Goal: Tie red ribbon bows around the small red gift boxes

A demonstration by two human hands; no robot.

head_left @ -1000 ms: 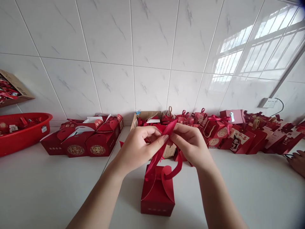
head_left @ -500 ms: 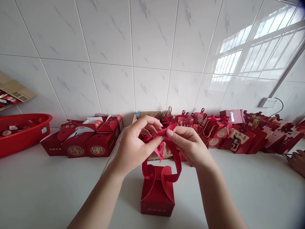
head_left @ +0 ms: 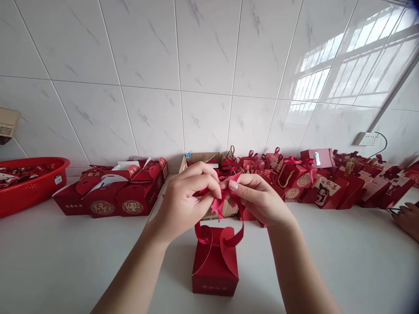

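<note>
A small dark red gift box (head_left: 215, 266) stands on the white table in front of me, its curved top flaps folded together. From its top a red ribbon (head_left: 236, 237) rises in a loop to my fingers. My left hand (head_left: 193, 203) pinches the ribbon between thumb and index finger. Close beside it, my right hand (head_left: 253, 198) grips the ribbon with thumb and fingertips. Pointed ribbon ends hang between the two hands. How the ribbon is crossed or knotted is partly hidden by my fingers.
Several red gift boxes (head_left: 135, 199) stand at left, beside a red plastic basin (head_left: 36, 194) of small packets. A cardboard box (head_left: 209, 157) sits behind my hands. Many red bags and boxes (head_left: 330, 189) line the tiled wall at right. Another person's hand (head_left: 408, 220) shows at the right edge.
My left fingers have curled down onto the ribbon, and the loop above the box looks smaller. At far left, the cardboard carton held above the basin has moved left, mostly out of view.
</note>
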